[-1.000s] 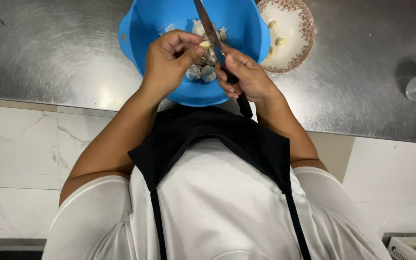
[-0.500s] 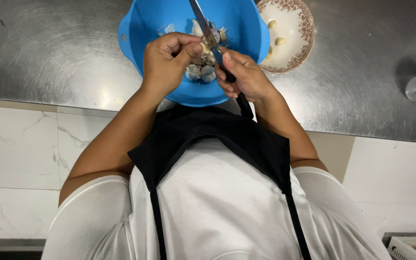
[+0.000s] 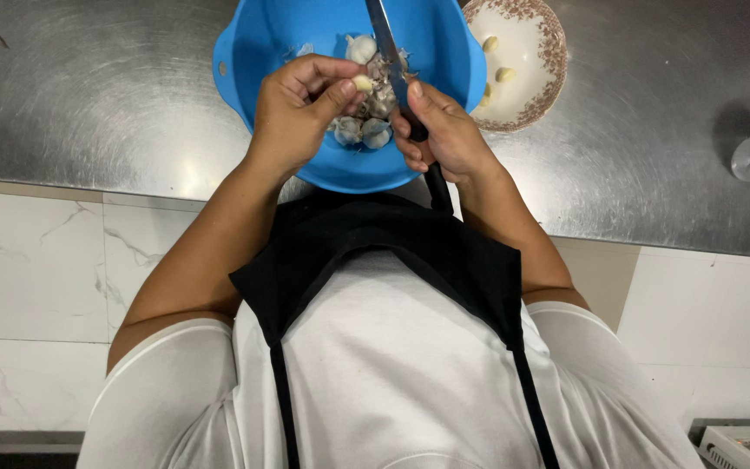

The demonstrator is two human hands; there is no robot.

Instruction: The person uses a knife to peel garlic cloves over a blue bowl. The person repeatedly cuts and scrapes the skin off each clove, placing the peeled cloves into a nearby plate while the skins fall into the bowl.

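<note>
Peeling garlic clove (image 3: 362, 83) over blue bowl (image 3: 258, 52): left hand (image 3: 301, 108) pinching clove, right hand (image 3: 444, 130) gripping knife (image 3: 385, 39). Next likely needing careful blade under skin.

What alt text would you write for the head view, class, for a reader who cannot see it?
Over a blue bowl of garlic, the left hand pinches a peeled clove while the right hand grips a knife. A patterned dish of peeled cloves sits beside it on the steel counter.

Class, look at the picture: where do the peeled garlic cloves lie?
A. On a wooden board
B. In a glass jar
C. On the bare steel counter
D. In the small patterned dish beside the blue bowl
D: pale peeled cloves rest in the patterned dish beside the blue bowl.
</note>
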